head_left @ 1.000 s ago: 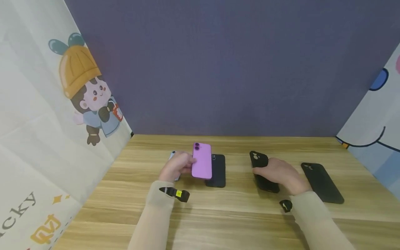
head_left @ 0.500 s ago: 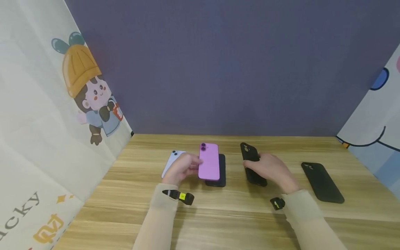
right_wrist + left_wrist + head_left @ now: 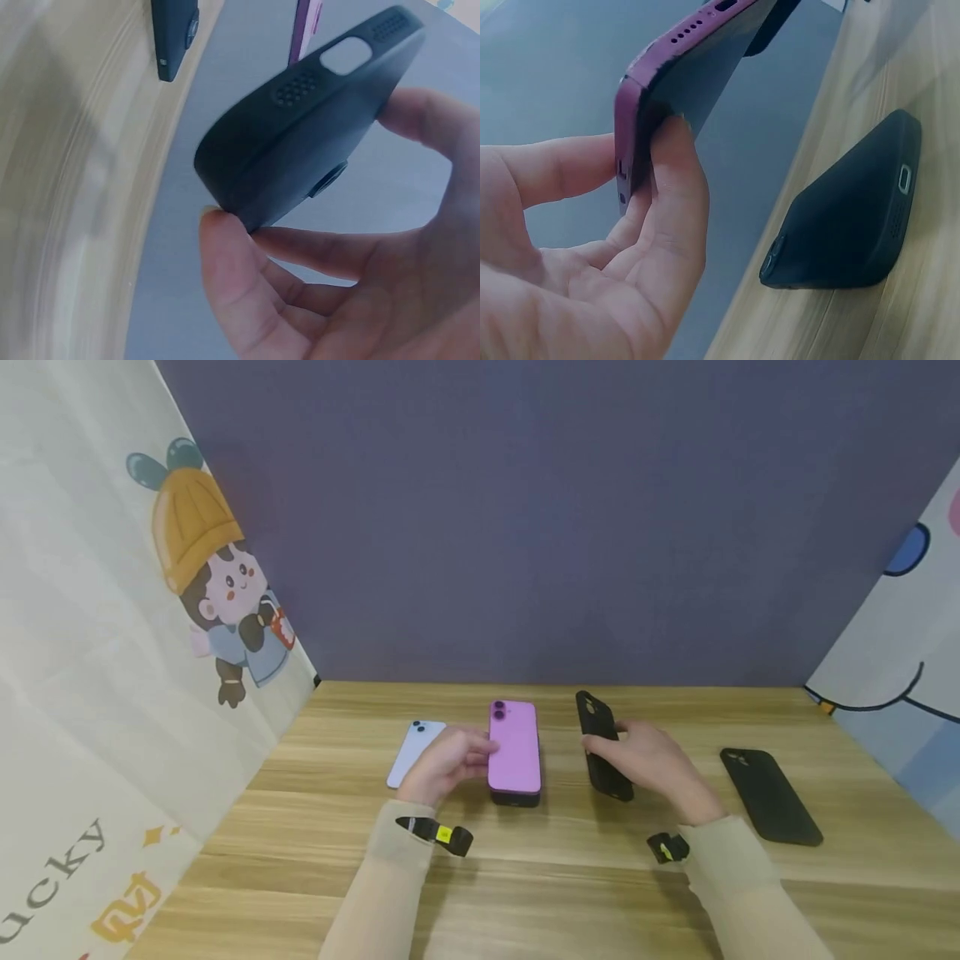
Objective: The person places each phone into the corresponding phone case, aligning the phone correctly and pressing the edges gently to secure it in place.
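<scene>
A pink-purple phone [image 3: 514, 752] is pinched along its left edge by my left hand [image 3: 447, 766], camera side up. In the left wrist view the thumb lies on one face of the phone [image 3: 627, 112] and the fingers on the other. Below it a black phone case [image 3: 847, 210] lies on the table, mostly covered by the phone in the head view. My right hand [image 3: 648, 766] grips another black phone case [image 3: 600, 727] by its sides, tilted above the table. An oval port cutout goes right through the end of this case [image 3: 255, 127].
Left of the left hand lies a light blue phone [image 3: 415, 747], partly behind that hand. A further black phone case [image 3: 771, 797] rests at the right of the wooden table [image 3: 555, 893]. A dark blue panel [image 3: 555, 527] stands behind the table.
My left hand has carried the pink-purple phone to the right, over the black case on the table. My right hand has brought its case leftward and slightly farther back. More of the light blue phone shows.
</scene>
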Motion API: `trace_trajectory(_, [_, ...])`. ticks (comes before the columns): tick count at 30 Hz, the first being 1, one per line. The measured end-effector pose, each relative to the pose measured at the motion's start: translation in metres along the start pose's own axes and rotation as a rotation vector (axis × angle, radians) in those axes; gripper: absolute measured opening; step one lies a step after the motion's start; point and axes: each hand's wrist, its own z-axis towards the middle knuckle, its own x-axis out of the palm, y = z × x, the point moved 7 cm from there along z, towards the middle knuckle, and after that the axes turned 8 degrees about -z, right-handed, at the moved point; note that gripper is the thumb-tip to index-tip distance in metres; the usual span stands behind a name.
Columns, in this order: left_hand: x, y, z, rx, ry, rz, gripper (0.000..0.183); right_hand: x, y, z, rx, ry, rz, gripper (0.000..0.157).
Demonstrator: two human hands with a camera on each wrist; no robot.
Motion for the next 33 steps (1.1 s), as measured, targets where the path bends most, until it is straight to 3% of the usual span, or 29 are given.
trace_trajectory(13, [0.008, -0.004, 0.004, 0.015, -0.004, 0.043, 0.029, -0.009, 0.006, 0.006, -0.044, -0.064, 0.023, 0.098])
trace_trajectory(26, [0.025, 0.001, 0.012, 0.008, 0.015, 0.03, 0.029, -0.009, 0.01, 0.009, -0.043, -0.088, 0.047, 0.095])
trace_trajectory(33, [0.032, 0.003, 0.013, 0.027, 0.036, 0.036, 0.018, -0.008, 0.014, 0.009, -0.063, -0.099, 0.052, 0.093])
